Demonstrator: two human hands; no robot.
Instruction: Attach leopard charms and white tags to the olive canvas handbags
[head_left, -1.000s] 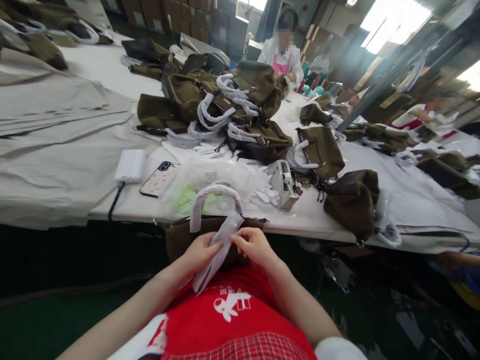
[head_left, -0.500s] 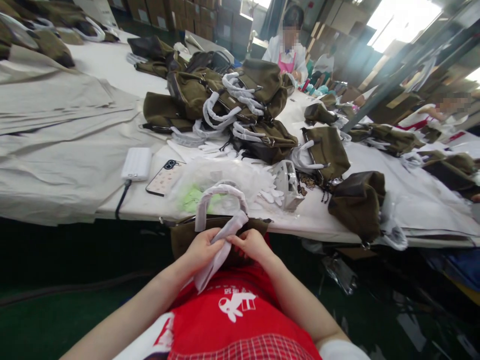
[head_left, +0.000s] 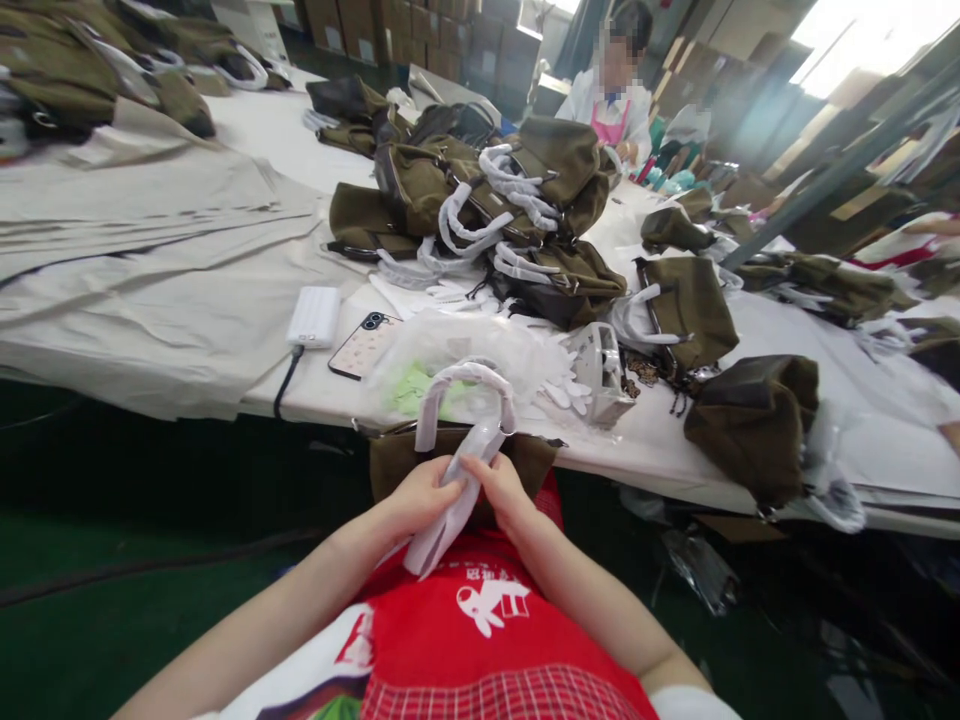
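Note:
An olive bag (head_left: 391, 462) hangs at the table's front edge, against the red apron. Its handle (head_left: 469, 375) arches up and is covered in white wrapping. A loose length of the white wrapping (head_left: 436, 540) runs down from the handle over the apron. My left hand (head_left: 429, 492) is closed on this wrapping from the left. My right hand (head_left: 496, 485) pinches the same wrapping from the right, its thumb close to the left one. The lower fingers of both hands are partly hidden behind the strip.
Behind the bag lie clear plastic (head_left: 457, 345), a phone (head_left: 364, 345), a white power bank (head_left: 313, 317) with a cable, and a grey-white dispenser (head_left: 604, 375). A pile of olive bags (head_left: 559, 160) stands further back. Another bag (head_left: 754, 425) sits at the right edge. A person (head_left: 611, 100) is across the table.
The camera view has turned slightly left, so the scene sits further right. Both hands still hold the wrapping; my right hand's fingers now lie flatter along it.

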